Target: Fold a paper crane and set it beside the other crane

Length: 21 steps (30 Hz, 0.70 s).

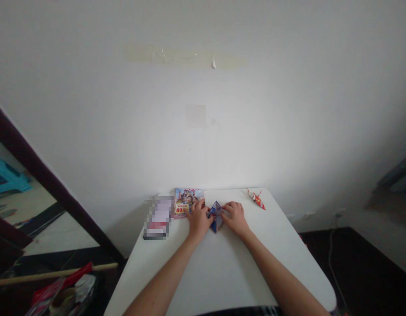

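A small blue, diamond-shaped folded paper (216, 218) lies on the white table between my two hands. My left hand (199, 220) grips its left edge, thumb on the paper, while the other fingers reach over the printed sheets beside it. From the other side, my right hand (235, 217) holds the right edge with its fingers curled. The fingertips cover both side corners of the paper; its top and bottom points show.
Colourful printed sheets (180, 210) lie left of my hands, next to a pixelated flat object (158, 217). A red folded paper crane (256, 199) rests at the back right of the table (216, 272). Behind stands a white wall (255, 109).
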Each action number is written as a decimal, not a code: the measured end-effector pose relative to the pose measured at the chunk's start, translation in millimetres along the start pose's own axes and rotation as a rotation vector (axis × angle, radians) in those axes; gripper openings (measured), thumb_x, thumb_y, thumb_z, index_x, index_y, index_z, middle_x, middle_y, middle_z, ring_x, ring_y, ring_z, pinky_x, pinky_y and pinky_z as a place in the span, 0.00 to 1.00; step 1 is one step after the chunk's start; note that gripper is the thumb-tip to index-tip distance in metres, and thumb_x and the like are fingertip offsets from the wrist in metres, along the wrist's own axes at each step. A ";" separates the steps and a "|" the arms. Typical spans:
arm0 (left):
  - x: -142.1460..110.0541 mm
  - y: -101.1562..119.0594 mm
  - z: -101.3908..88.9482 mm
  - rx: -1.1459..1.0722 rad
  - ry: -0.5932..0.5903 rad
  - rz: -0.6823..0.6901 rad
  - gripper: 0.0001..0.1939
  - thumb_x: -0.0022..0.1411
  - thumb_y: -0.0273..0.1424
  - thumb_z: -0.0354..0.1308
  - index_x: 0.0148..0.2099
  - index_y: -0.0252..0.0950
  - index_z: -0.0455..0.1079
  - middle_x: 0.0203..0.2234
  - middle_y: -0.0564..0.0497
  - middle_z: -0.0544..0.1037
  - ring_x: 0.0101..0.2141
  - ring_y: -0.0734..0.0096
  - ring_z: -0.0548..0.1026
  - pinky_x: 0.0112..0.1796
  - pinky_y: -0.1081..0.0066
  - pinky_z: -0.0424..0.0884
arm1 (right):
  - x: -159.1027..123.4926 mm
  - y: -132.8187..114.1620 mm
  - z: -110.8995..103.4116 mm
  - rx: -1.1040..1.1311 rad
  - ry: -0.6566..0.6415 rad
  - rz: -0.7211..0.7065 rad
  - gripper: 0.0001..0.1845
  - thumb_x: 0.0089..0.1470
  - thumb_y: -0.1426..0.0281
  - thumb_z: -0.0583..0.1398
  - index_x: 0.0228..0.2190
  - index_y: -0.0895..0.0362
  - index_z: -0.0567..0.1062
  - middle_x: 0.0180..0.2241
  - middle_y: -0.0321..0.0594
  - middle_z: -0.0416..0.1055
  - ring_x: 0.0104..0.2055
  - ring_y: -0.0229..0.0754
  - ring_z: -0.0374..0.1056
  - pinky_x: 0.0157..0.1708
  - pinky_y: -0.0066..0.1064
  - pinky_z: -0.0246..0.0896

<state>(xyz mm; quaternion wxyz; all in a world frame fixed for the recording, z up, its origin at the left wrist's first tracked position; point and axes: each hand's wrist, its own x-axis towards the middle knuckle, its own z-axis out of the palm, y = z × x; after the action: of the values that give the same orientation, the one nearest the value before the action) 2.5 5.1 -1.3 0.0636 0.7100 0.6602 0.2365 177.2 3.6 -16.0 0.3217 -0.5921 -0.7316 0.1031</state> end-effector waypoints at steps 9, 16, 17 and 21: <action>0.1 -1.4 0.8 -0.020 0.021 0.020 0.08 0.57 0.32 0.62 0.40 0.42 0.78 0.62 0.48 0.69 0.64 0.49 0.60 0.63 0.32 0.45 | -1.8 20.2 0.3 0.158 -0.031 -0.166 0.22 0.46 0.77 0.63 0.45 0.53 0.80 0.48 0.44 0.73 0.55 0.51 0.62 0.57 0.43 0.58; -1.1 -1.0 -0.6 -0.013 0.027 0.036 0.08 0.58 0.33 0.61 0.40 0.42 0.79 0.61 0.47 0.70 0.63 0.48 0.61 0.62 0.32 0.46 | 1.3 19.1 3.8 0.090 -0.032 -0.169 0.11 0.51 0.68 0.65 0.39 0.52 0.82 0.45 0.43 0.75 0.53 0.51 0.64 0.56 0.44 0.58; -1.1 -1.6 0.1 -0.012 0.033 0.040 0.08 0.59 0.33 0.61 0.40 0.42 0.79 0.61 0.47 0.71 0.62 0.48 0.62 0.62 0.32 0.46 | 1.1 17.9 3.2 0.080 -0.030 -0.167 0.11 0.51 0.67 0.65 0.38 0.51 0.82 0.46 0.43 0.75 0.53 0.51 0.64 0.56 0.44 0.59; -0.8 -4.4 3.5 -0.003 0.057 0.048 0.08 0.59 0.34 0.61 0.40 0.43 0.79 0.60 0.47 0.71 0.62 0.49 0.62 0.62 0.33 0.47 | 0.0 13.2 1.2 0.062 -0.021 -0.156 0.10 0.51 0.66 0.65 0.38 0.51 0.82 0.46 0.44 0.75 0.53 0.51 0.64 0.55 0.44 0.59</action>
<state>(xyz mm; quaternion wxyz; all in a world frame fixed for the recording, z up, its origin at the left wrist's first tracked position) 0.0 5.7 -6.3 0.0399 0.7186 0.6441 0.2591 187.1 7.5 -24.0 0.3392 -0.5218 -0.7754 0.1067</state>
